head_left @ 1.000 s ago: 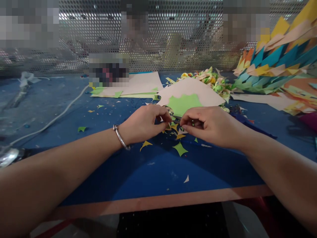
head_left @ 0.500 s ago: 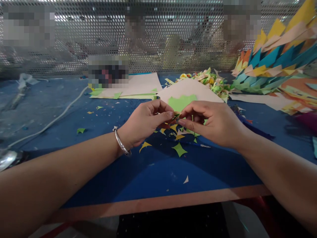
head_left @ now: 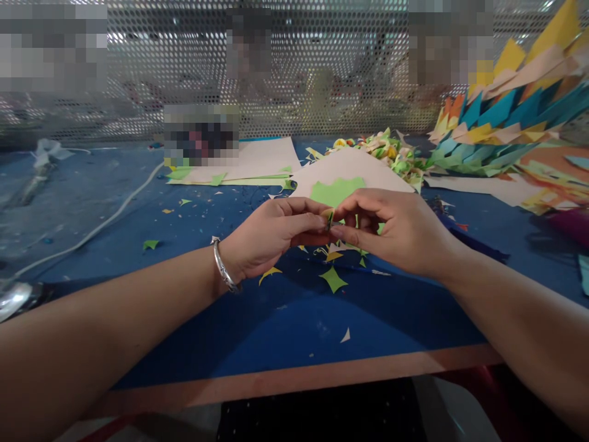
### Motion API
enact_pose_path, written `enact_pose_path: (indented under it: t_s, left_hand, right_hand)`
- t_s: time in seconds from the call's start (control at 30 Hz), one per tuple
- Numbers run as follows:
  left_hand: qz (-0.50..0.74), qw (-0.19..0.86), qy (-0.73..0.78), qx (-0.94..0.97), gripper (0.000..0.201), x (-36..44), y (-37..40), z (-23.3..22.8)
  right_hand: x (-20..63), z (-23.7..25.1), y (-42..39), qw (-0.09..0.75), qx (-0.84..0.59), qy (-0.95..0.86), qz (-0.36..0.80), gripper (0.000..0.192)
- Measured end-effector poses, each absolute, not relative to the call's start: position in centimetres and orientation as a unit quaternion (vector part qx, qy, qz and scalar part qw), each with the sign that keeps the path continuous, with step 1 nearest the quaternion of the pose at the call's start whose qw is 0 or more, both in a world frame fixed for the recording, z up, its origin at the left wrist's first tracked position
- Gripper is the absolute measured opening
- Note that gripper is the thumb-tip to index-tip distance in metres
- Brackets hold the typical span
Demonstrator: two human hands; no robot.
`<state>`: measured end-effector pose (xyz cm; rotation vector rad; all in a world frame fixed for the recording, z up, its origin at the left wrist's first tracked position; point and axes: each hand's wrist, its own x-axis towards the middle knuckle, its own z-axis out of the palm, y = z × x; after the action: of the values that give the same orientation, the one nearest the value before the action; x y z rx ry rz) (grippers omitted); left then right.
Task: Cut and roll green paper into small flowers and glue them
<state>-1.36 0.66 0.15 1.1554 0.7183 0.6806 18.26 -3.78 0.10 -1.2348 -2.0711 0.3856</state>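
Hands [head_left: 331, 230] lower, nearer paper scraps [head_left: 334, 277]

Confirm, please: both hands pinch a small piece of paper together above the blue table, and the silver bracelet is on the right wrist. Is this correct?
Not quite. The silver bracelet is on the left wrist, not the right, as the head view shows. The rest holds: the left hand and right hand pinch a small piece of paper together above the blue table.
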Motion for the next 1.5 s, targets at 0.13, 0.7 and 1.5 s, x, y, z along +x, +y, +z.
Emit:
enact_pose_path:
  t_s: [0.13, 0.7, 1.5]
  left_hand:
    - [0.310, 0.729, 0.322, 0.518, 0.014, -1.3, 0.5, 0.2]
    - [0.330, 0.707, 0.324, 0.535, 0.012, -1.2, 0.5, 0.0]
    - [0.370, 0.593, 0.329, 0.635, 0.017, -1.2, 0.8, -1.2]
  right_hand:
    - [18.2, 0.2, -3.8, 0.346, -0.467, -0.799, 0.156, 0.020]
    - [18.1, 0.2, -3.9, 0.345, -0.474, -0.794, 0.163, 0.017]
    - [17.9, 0.2, -4.0, 0.341, -0.455, -0.806, 0.168, 0.017]
